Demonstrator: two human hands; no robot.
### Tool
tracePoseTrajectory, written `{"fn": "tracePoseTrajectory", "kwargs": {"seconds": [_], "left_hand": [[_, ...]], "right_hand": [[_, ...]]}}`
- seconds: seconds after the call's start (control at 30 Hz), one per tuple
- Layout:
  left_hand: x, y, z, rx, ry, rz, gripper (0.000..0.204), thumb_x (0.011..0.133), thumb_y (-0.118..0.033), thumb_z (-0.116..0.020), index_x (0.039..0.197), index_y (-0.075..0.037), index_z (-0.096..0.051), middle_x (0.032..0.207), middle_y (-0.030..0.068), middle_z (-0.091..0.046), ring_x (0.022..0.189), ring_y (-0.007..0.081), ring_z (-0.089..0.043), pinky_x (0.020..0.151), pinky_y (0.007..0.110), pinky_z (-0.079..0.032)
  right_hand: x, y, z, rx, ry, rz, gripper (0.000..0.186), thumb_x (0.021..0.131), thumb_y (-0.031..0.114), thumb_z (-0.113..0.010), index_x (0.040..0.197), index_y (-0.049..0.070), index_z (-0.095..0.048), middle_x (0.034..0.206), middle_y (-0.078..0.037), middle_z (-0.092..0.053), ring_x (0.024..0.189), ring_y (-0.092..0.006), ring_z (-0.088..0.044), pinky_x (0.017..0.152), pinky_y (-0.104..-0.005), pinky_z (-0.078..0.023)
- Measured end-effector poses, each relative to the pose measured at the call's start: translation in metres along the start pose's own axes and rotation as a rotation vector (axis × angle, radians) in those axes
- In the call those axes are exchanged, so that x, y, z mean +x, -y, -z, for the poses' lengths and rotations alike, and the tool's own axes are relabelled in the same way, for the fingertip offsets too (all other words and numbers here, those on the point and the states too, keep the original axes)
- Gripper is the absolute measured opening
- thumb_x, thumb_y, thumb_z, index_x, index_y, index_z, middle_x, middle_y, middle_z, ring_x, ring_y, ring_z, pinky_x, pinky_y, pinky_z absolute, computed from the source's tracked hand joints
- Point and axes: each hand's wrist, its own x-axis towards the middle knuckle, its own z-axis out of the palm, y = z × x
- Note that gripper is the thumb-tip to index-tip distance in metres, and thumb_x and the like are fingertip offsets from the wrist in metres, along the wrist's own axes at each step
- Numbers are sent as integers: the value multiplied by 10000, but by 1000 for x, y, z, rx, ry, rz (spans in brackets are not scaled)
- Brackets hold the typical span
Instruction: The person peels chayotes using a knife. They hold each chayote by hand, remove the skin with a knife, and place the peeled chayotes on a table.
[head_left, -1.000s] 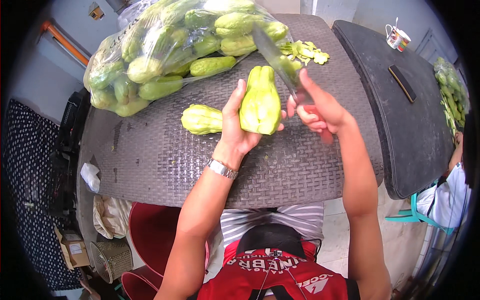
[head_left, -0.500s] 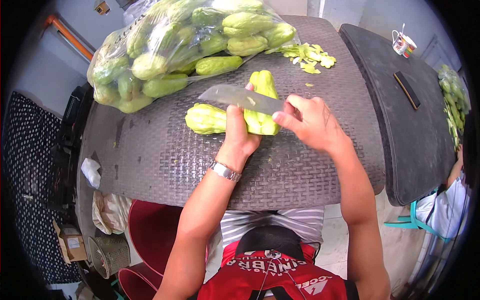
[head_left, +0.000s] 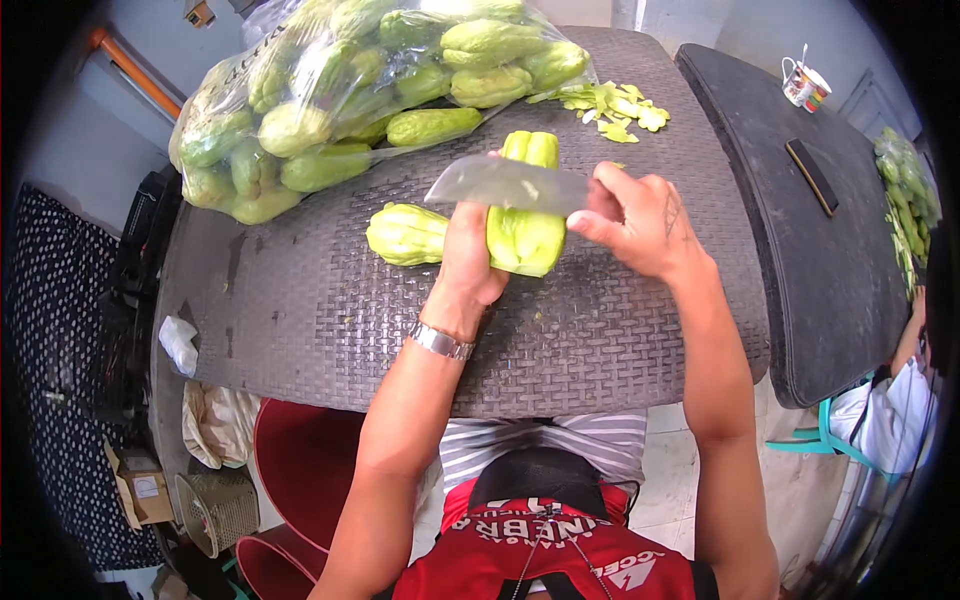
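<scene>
In my left hand (head_left: 470, 255) is a pale green chayote (head_left: 525, 245), held upright above the dark woven-patterned tabletop (head_left: 340, 320), my fingers partly hidden behind it and the blade. My right hand (head_left: 635, 220) grips a wide knife (head_left: 480, 178) by its handle. The flat blade lies crosswise over the chayote's upper part, its tip pointing left past my left thumb. Another pale green chayote (head_left: 405, 233) rests just left of my left hand. A large clear plastic bag of chayotes (head_left: 320, 150) fills the back left. Green peel scraps (head_left: 620, 110) lie at the back, right of the bag.
A dark table (head_left: 820, 290) on the right carries a mug (head_left: 802, 85), a black phone (head_left: 810, 175) and bagged vegetables (head_left: 900, 175). A person's arm (head_left: 907, 340) shows at far right. A small white bag (head_left: 178, 345) sits at the left edge. Red bins (head_left: 300, 470) stand below.
The knife swung from angled up-and-away to lying crosswise over the chayote. Over the last half second it shifted slightly right and up with my right hand.
</scene>
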Motion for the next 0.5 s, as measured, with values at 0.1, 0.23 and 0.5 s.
{"fn": "tracePoseTrajectory", "kwargs": {"seconds": [0.1,0.23,0.5], "left_hand": [[4,0,8,-52,30,102,424,1052,-465,-555,1319,-137,-576,1227,37,-659,1092,156,-661,910,353,-562],[9,2,10,18,-11,60,481,1036,-499,-561,1294,-97,-610,1170,66,-692,1042,180,-685,907,367,-569],[2,-1,5,-24,-3,81,562,1013,-546,-573,1300,-64,-622,1152,94,-710,1001,200,-706,889,366,-577]], "right_hand": [[-6,12,-11,38,29,119,580,830,594,-766,782,52,-567,616,-124,-643,601,-360,-679,583,-452,-537],[-8,19,-11,2,66,147,588,817,599,-776,767,56,-556,616,-120,-643,587,-354,-674,581,-452,-536],[-4,3,-10,-35,-43,107,572,806,598,-781,771,66,-576,615,-93,-650,591,-329,-682,576,-435,-535]]}}
